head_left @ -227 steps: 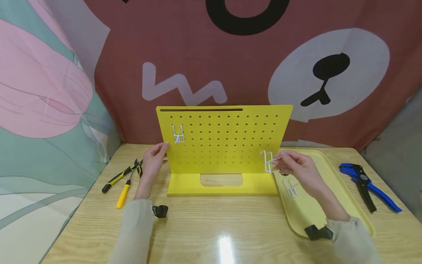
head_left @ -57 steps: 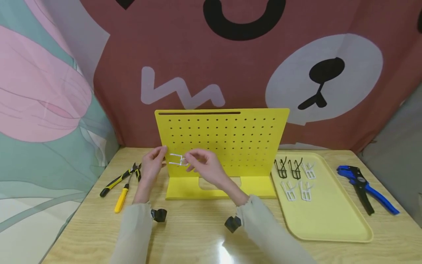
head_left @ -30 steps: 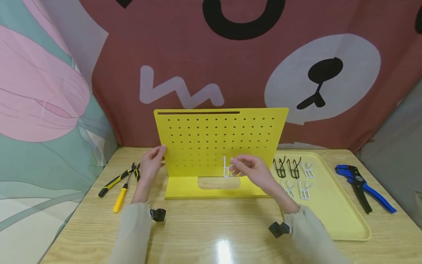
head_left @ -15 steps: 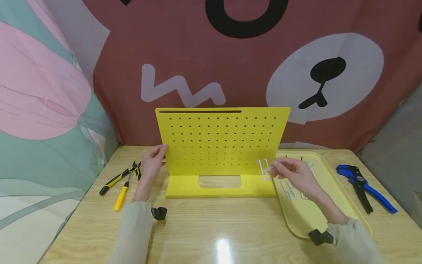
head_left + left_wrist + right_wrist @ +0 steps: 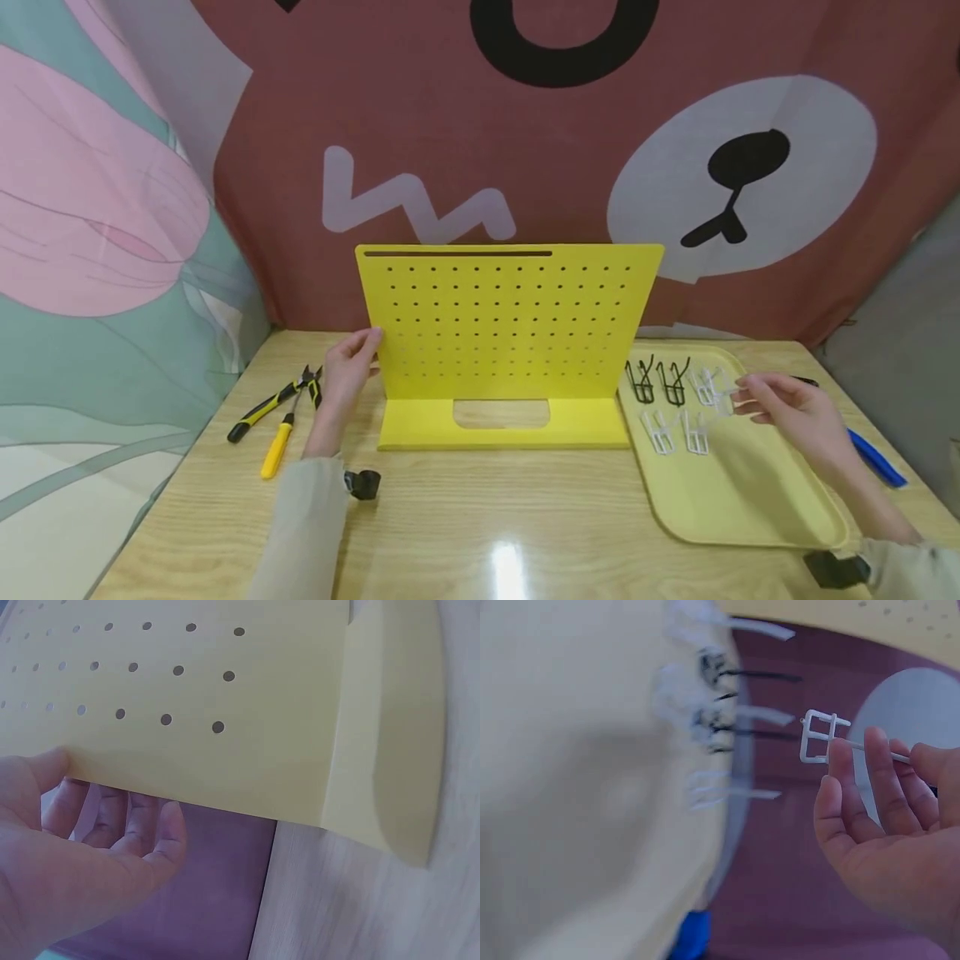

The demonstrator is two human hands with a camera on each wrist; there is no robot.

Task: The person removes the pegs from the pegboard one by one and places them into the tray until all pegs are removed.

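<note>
My left hand pinches the left edge of a yellow pegboard, thumb in front and fingers behind, as the left wrist view shows. The board stands upright on its base, with no hook on its front. Above the right part of a pale yellow tray, my right hand holds a white wire pegboard hook by its prong, between thumb and fingers. On the tray lie two black hooks and three white hooks, in two rows; the held hook appears just right of the back-row white one.
Left of the board lie black-and-yellow pliers and a screwdriver with a yellow handle. A blue-handled tool lies right of the tray, partly behind my right arm. A patterned cloth hangs behind the wooden table.
The white hook that hung at the board's upper left is off it. My right hand has carried a white hook from the board's left side rightward over the tray. My left hand stays put.
</note>
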